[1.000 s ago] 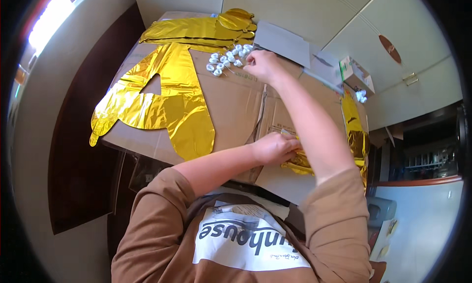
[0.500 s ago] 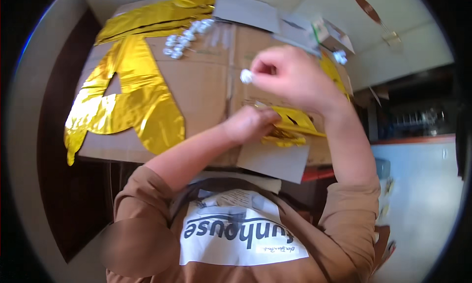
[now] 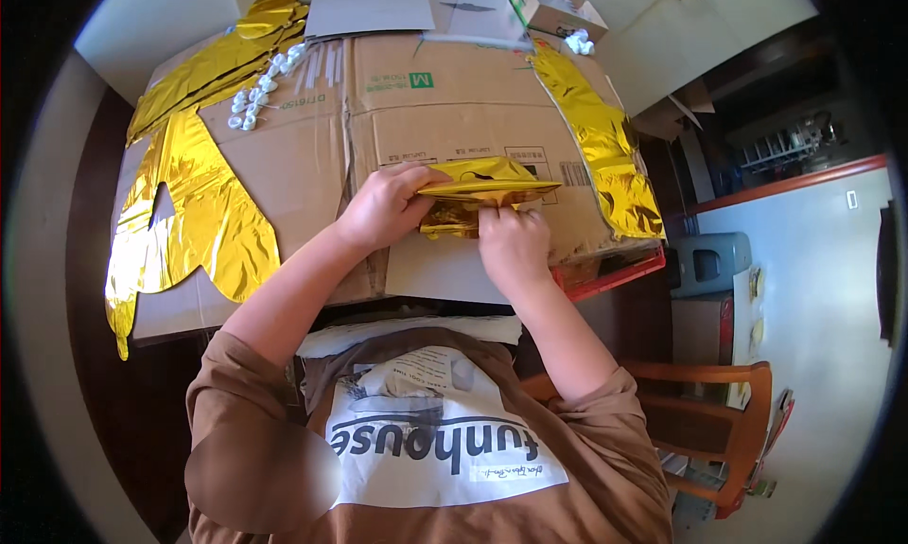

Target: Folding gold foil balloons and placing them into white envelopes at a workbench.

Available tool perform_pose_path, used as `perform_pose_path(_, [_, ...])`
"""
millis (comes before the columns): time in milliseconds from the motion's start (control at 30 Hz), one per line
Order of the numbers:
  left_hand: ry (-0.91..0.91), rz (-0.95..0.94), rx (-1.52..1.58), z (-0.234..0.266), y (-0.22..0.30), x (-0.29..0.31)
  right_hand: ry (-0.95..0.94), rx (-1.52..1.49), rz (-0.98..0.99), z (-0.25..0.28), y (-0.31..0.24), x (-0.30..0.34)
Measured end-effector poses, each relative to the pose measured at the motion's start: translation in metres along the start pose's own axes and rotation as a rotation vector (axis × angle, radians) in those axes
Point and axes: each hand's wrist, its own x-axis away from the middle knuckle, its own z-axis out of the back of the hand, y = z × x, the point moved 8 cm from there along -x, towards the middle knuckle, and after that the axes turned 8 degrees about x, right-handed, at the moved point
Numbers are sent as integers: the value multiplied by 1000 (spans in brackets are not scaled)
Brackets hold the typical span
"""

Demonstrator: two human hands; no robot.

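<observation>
A flat, folded gold foil balloon (image 3: 482,170) is held up near the front of the cardboard-covered table. Its left end is pinched between the thumb and fingers of my left hand (image 3: 383,206). My right hand (image 3: 514,243) has its fingers curled against the balloon's front edge, gripping the foil. Whether a small white roll is inside that hand cannot be seen. On the left lies a large flat A-shaped gold foil balloon (image 3: 213,203). Several small white rolls (image 3: 253,101) sit in a cluster beyond it.
More gold foil balloons (image 3: 203,80) are stacked at the far left. Another long one (image 3: 601,147) lies along the right side. White sheets (image 3: 369,9) and an open box (image 3: 558,9) stand at the back, with a white bundle (image 3: 579,42) nearby. A wooden chair (image 3: 709,421) is at the right.
My right hand, which was raised with a small white roll, has come down to the balloon's front edge. My left hand now lifts the balloon's left end. The view has shifted right.
</observation>
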Motion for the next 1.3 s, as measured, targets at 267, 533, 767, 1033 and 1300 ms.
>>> perform_pose_path(267, [4,-60,-25,-5,-1,0,111,-297,-253,45,18,26])
perform_pose_path(533, [-125,-64,-90,-13,1,3,109,-678,-408,89,111,24])
perform_pose_path(767, [-157,-86,-101,-14,0,6,163,-312,289,71,49,-4])
perform_pose_path(1033, [-327,-13,87,7,-1,-13,393,-77,353,49,38,10])
perform_pose_path(1300, [-497,430,-186,-21,-44,-82,453,-18,274,47,24,24])
